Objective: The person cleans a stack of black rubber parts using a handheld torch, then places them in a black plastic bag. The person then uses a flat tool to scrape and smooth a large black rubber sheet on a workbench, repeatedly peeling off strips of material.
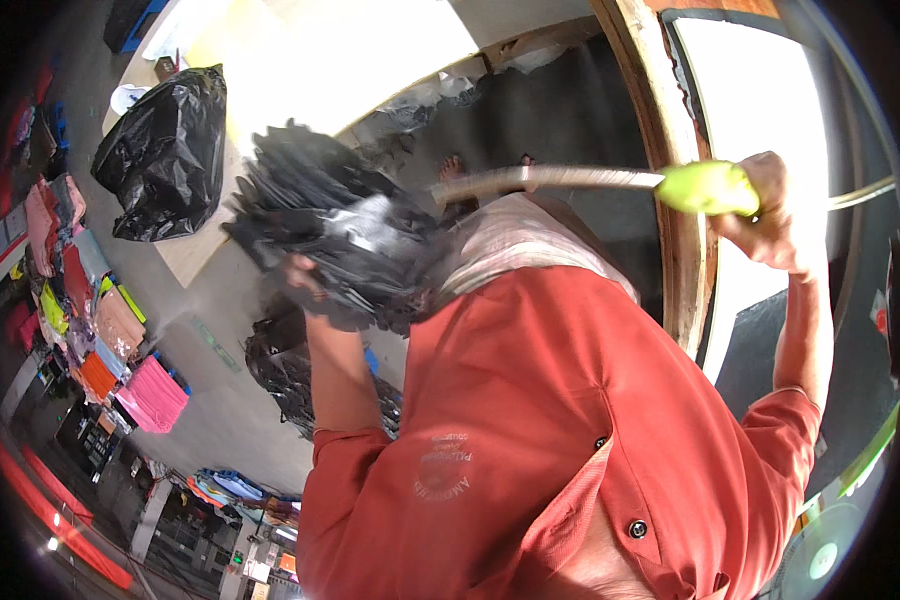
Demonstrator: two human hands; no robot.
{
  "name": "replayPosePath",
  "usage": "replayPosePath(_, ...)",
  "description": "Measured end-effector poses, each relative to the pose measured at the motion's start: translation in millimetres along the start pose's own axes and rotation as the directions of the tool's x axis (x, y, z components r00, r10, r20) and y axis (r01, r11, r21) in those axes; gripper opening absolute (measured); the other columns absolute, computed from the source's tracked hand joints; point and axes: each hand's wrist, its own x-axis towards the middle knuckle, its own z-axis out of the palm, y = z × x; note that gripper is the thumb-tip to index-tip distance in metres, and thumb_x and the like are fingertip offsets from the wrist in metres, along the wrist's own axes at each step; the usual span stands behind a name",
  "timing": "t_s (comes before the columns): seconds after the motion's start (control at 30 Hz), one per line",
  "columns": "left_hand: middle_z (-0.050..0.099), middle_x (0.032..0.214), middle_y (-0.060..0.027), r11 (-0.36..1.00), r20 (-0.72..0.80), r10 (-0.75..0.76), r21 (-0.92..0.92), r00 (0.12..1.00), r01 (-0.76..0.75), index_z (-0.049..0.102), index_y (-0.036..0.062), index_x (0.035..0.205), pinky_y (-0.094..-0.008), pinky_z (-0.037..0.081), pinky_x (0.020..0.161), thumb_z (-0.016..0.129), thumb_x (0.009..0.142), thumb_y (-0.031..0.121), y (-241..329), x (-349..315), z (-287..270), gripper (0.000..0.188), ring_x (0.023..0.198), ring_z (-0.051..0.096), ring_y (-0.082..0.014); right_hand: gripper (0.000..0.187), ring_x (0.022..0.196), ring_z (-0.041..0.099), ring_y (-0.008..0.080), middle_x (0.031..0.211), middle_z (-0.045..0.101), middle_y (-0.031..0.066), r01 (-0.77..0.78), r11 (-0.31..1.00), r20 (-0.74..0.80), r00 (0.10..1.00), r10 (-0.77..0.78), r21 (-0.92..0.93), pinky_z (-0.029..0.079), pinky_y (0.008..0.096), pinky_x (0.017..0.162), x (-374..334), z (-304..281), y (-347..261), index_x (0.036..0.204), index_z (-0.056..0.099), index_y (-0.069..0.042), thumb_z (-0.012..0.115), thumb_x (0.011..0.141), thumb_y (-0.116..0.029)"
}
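Note:
My left hand [303, 276] is wrapped around the underside of a thick bundle of black gloves [315, 220], blurred by motion, with finger-like ends fanning out and a pale grey patch on top. Out to the right, my right hand [773, 215] is closed on a yellow-green handle [708, 187]. A pale, slightly curved strip or tube [560, 178] runs from that handle leftward to near the bundle; its kind is unclear. On the hand's other side a thin pale hose or cord [862, 192] leads off to the right.
A black plastic bag [165, 155] rests on a pale table [195, 255] at the far left. Another black bag [285, 360] lies below my left forearm. A wooden post [675, 200] stands before the right arm. Stacks of coloured cloth [95, 320] fill the left side.

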Motion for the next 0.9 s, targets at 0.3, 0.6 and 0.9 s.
replayPosePath(0.3,0.071,0.129,-0.0143,0.905,0.255,0.278,-0.394,0.926,-0.163,0.052,-0.0014,0.146,-0.0382,0.057,0.094,0.087,0.076,0.018,25.3,60.8,50.0,0.081,0.105,0.072,-0.0224,0.038,0.076,0.071,0.0188,0.093,0.079,0.0080,-0.014,0.987,0.095,0.995,0.030,-0.162,0.056,0.0377,0.076,-13.8,25.3,25.4,0.117,0.078,-0.006,0.085,0.089,-0.030)
replayPosePath(0.6,0.071,0.131,-0.0144,0.846,0.334,0.319,-0.523,0.887,-0.107,0.048,-0.0010,0.150,-0.0366,0.056,0.094,0.089,0.073,0.014,14.0,81.0,67.7,0.089,0.105,0.072,-0.0212,0.034,0.079,0.066,0.0201,0.090,0.073,0.0077,-0.276,0.873,-0.015,0.952,0.307,0.402,0.052,0.0366,0.073,-9.4,19.5,35.8,0.111,0.075,-0.005,0.083,0.091,-0.032)
replayPosePath(0.9,0.070,0.132,-0.0145,0.857,0.351,0.299,-0.507,0.887,-0.088,0.045,-0.0007,0.154,-0.0351,0.056,0.095,0.091,0.069,0.010,11.6,91.4,74.6,0.097,0.106,0.071,-0.0200,0.026,0.078,0.060,0.0233,0.084,0.063,0.0079,-0.128,0.992,0.017,0.992,0.128,-0.001,0.049,0.0395,0.076,-18.5,27.3,48.3,0.100,0.071,-0.006,0.082,0.086,-0.025)
